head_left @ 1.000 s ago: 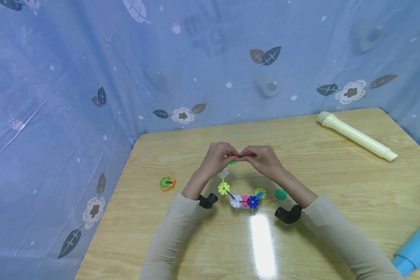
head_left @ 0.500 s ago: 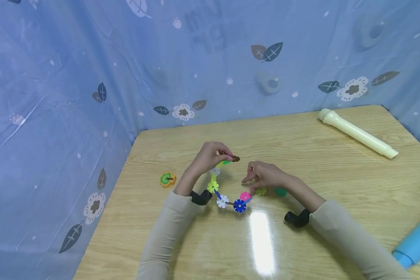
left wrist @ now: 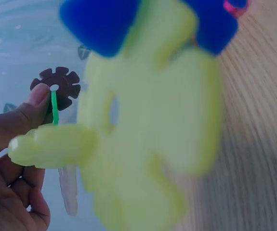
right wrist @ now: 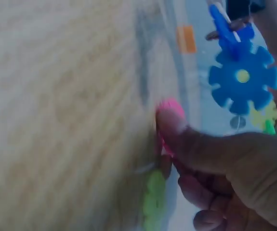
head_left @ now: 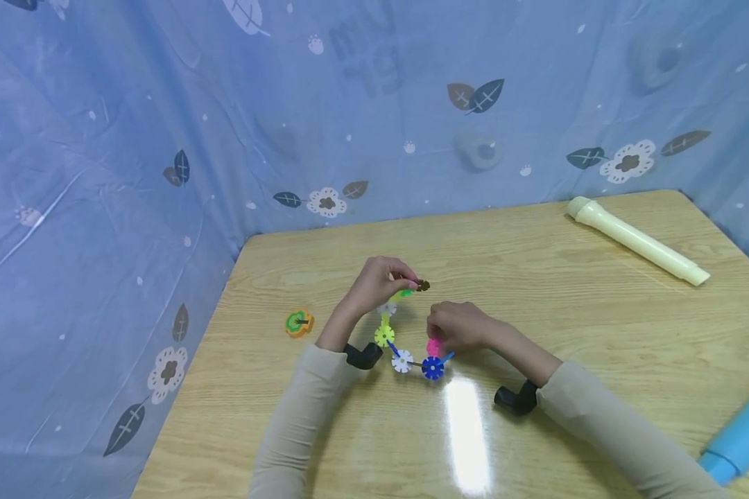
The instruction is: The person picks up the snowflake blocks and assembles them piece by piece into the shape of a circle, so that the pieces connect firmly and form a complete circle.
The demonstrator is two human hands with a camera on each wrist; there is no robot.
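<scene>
My left hand (head_left: 379, 281) pinches a brown notched plastic disc (left wrist: 67, 89) at the far end of a curved chain of interlocking flower discs. Green, white (head_left: 402, 361), yellow (head_left: 384, 336) and blue discs (head_left: 433, 368) make up the chain, which hangs toward the near side. A light blue piece sticks out at its near end. Low over the table, my right hand (head_left: 462, 326) holds a pink disc (right wrist: 173, 108) between thumb and fingertips. Below those fingers, a yellow-green disc (right wrist: 153, 199) shows in the right wrist view; the head view hides it behind the hand.
An orange block with a green tree (head_left: 299, 323) lies on the wooden table (head_left: 524, 270) at left. A cream tube (head_left: 636, 239) lies far right, and a blue cylinder (head_left: 739, 440) sits at the near right edge. Blue patterned curtain (head_left: 374, 125) surrounds the table.
My right hand has left the brown disc beside my left hand and come down nearer to the pink disc, which it now holds. The chain has swung left with my left hand.
</scene>
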